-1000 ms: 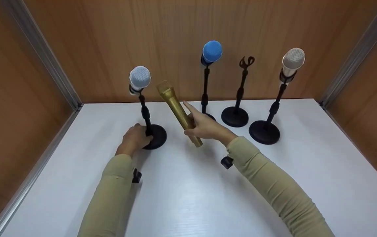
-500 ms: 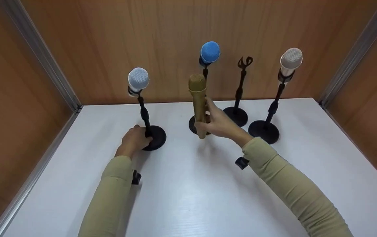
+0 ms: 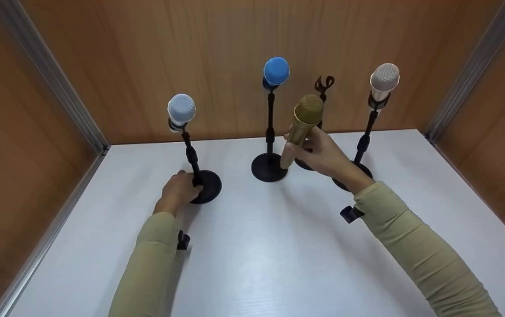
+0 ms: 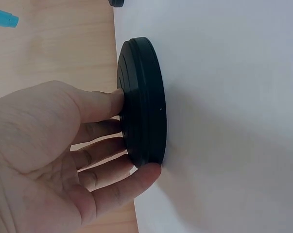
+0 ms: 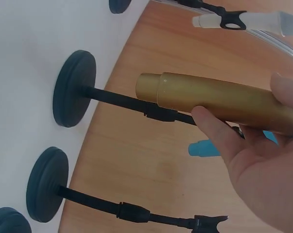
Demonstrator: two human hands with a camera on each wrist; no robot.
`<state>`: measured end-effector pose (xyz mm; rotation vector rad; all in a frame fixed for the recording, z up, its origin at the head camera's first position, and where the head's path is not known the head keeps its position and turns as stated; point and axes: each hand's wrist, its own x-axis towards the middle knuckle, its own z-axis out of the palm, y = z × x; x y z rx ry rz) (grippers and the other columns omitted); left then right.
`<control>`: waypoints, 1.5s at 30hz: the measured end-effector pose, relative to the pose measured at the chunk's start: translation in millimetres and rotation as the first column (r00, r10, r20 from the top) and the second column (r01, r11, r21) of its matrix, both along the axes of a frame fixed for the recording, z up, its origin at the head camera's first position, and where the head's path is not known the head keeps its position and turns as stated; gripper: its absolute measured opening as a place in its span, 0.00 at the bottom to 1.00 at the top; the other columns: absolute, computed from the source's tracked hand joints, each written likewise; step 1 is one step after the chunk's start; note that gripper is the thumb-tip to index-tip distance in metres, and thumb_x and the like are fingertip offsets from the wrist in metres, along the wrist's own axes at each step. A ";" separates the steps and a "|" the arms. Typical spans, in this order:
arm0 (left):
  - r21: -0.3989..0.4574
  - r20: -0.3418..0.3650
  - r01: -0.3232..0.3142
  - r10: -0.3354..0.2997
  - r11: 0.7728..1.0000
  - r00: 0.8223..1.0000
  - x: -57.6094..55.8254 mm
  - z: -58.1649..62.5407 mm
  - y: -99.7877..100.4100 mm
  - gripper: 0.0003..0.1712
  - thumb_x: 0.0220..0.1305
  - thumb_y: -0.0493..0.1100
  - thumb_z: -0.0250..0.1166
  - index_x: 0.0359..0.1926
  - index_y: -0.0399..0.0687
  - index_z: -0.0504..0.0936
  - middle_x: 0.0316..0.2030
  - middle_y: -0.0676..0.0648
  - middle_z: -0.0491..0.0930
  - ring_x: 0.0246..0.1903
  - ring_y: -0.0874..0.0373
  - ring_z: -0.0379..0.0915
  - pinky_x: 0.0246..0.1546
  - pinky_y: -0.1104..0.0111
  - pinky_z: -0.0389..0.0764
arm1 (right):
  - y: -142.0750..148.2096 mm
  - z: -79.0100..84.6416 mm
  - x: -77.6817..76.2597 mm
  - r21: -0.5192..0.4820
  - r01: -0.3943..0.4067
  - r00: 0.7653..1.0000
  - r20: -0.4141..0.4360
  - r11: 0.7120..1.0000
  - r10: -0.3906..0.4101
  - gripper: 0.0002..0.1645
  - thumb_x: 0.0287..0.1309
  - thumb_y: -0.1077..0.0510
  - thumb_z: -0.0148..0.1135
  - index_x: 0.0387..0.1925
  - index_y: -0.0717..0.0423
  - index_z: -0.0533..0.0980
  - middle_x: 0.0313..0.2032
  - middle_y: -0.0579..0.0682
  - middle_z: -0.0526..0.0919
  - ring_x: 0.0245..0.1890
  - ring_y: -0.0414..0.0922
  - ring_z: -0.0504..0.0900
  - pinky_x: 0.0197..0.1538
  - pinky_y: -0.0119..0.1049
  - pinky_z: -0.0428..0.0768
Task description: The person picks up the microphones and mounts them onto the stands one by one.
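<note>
My right hand [image 3: 328, 155] grips a gold microphone [image 3: 302, 127] around its handle, tilted with its mesh head up, above the table. It partly hides a black stand with a bare clip [image 3: 324, 83] behind it; in the right wrist view the microphone's tail end [image 5: 148, 87] points left. My left hand [image 3: 177, 190] holds the round black base [image 3: 210, 187] of the leftmost microphone stand. Its thumb lies on the base's upper face and its fingers reach around the edge, as the left wrist view shows. A pale blue-white microphone [image 3: 181, 109] sits in that stand's clip.
Behind stands a blue microphone [image 3: 276, 71] on its black stand [image 3: 269, 169]. At right, a white microphone [image 3: 384, 80] stands on another, its base partly hidden by my right wrist. Wooden panels [image 3: 217, 39] enclose the white table [image 3: 243, 251] at back and sides.
My right hand has carried the gold microphone rightward, from beside the left stand past the blue one to before the bare-clip stand, turning it to lean right. My left hand stays on the base.
</note>
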<state>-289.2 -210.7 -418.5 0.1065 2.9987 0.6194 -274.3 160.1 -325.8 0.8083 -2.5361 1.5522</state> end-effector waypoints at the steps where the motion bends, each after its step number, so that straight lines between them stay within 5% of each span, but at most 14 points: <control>1: 0.001 0.000 0.000 0.000 1.000 1.000 -0.2 -0.5 0.1 0.25 0.73 0.43 0.61 0.61 0.27 0.77 0.54 0.28 0.75 0.54 0.35 0.74 0.55 0.45 0.76 | 0.2 0.7 0.0 -0.009 0.001 1.000 -0.014 1.000 -0.001 0.31 0.69 0.47 0.65 0.66 0.53 0.66 0.60 0.51 0.77 0.62 0.50 0.78 0.65 0.49 0.75; 15: -0.001 0.001 -0.002 0.002 1.000 1.000 0.3 2.0 -0.3 0.28 0.73 0.45 0.61 0.64 0.27 0.74 0.56 0.28 0.74 0.57 0.34 0.72 0.58 0.45 0.74 | 17.2 7.8 -1.5 0.020 0.035 0.972 -0.234 0.999 -0.029 0.24 0.66 0.53 0.69 0.60 0.55 0.76 0.56 0.47 0.81 0.59 0.49 0.80 0.62 0.51 0.76; 25: 0.007 -0.021 0.015 -0.015 1.000 1.000 5.2 2.1 -1.0 0.27 0.73 0.44 0.60 0.65 0.30 0.75 0.56 0.28 0.74 0.57 0.34 0.72 0.58 0.45 0.74 | 42.1 10.9 7.0 0.046 0.122 0.977 -0.184 0.992 -0.111 0.41 0.63 0.46 0.71 0.72 0.49 0.65 0.60 0.53 0.77 0.60 0.53 0.78 0.62 0.54 0.76; 36: -0.009 -0.050 0.029 -0.029 1.000 0.998 8.8 0.1 -1.8 0.27 0.73 0.43 0.59 0.66 0.31 0.74 0.54 0.27 0.74 0.55 0.33 0.73 0.56 0.44 0.75 | 59.7 10.7 9.8 0.067 0.138 0.972 -0.202 0.988 -0.122 0.27 0.64 0.50 0.70 0.60 0.56 0.75 0.56 0.56 0.82 0.59 0.57 0.80 0.58 0.59 0.78; 45: 0.022 -0.092 0.011 -0.009 1.000 0.996 18.6 -4.8 0.7 0.25 0.73 0.42 0.60 0.62 0.27 0.76 0.54 0.28 0.76 0.56 0.34 0.74 0.56 0.44 0.76 | 75.6 12.8 16.1 0.194 0.144 0.982 -0.150 0.970 -0.116 0.30 0.61 0.48 0.73 0.60 0.56 0.76 0.52 0.54 0.83 0.55 0.54 0.82 0.59 0.56 0.77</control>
